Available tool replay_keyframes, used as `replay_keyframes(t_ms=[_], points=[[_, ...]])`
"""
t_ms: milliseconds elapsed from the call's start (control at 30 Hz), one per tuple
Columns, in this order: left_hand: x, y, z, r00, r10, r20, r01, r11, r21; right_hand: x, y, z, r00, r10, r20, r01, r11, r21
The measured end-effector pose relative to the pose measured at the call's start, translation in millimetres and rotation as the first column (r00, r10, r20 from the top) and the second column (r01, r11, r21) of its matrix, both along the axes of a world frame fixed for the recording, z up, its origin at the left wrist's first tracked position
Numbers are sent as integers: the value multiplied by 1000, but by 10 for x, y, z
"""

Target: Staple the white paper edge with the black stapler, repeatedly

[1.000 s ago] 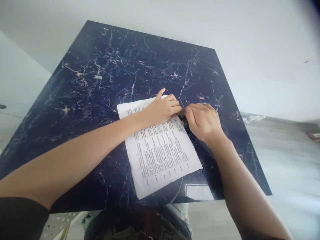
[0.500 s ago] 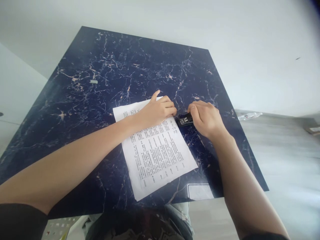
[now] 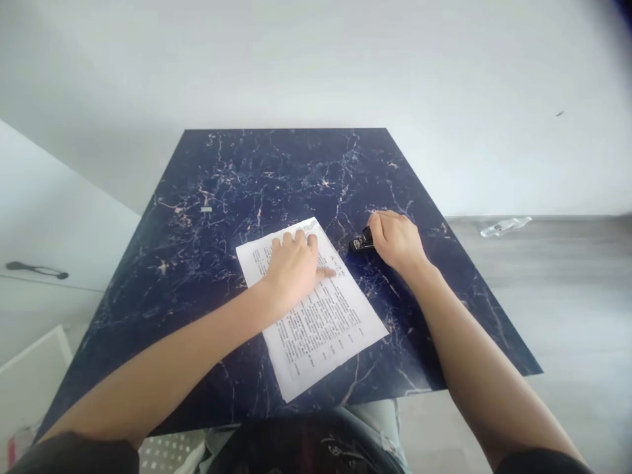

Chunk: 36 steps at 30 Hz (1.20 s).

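Note:
A printed paper (image 3: 316, 336) lies at a slant on the dark blue marbled table, with a few handwritten marks near its upper right edge. My left hand (image 3: 293, 270) rests palm down on the upper part of it, fingers spread and the thumb pointing right. To the right of the paper, my right hand (image 3: 399, 242) is closed around a black stapler (image 3: 362, 244). The stapler's front end points left, a little apart from the paper's edge. My palm and fingers hide its rear part.
A small light block, perhaps staples (image 3: 206, 209), lies on the left of the table (image 3: 296, 158). On the floor at the right is a clear plastic item (image 3: 506, 226). A white cabinet with a dark handle (image 3: 37, 269) stands at the left.
The view has tilted up and turned. My left hand has moved from the paper's upper right corner back onto the sheet. The stapler's front is now farther from the paper, still in my right hand.

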State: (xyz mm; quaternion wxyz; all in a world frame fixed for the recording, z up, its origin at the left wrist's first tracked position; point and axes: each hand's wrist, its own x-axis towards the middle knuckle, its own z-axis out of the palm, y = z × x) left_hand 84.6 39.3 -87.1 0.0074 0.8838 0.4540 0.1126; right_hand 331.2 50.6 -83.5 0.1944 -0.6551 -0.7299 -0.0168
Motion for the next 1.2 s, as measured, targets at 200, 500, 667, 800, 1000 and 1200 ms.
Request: replay_keyframes(t_ms=[200, 500, 667, 800, 1000, 1200], points=[[-139, -70, 97, 986, -88, -139, 48, 963, -267, 23, -1, 21, 998, 4, -70, -2, 1000, 26], [-542, 194, 121, 958, -285, -46, 240, 874, -423, 186, -103, 181, 952, 246, -183, -269, 957, -113], [-742, 165, 51, 954, -297, 35, 294, 912, -285, 249, -104, 148, 960, 252, -120, -269, 949, -163], [-865, 120, 100, 961, -232, 148, 256, 952, -168, 292, -97, 124, 962, 261, -81, -271, 944, -187], [-652, -115, 88, 900, -355, 253, 392, 913, -116, 259, -92, 86, 984, 175, -38, -179, 962, -206], [-438, -331, -42, 830, -516, 211, 544, 833, -103, 154, -96, 51, 996, 86, -8, -87, 983, -160]])
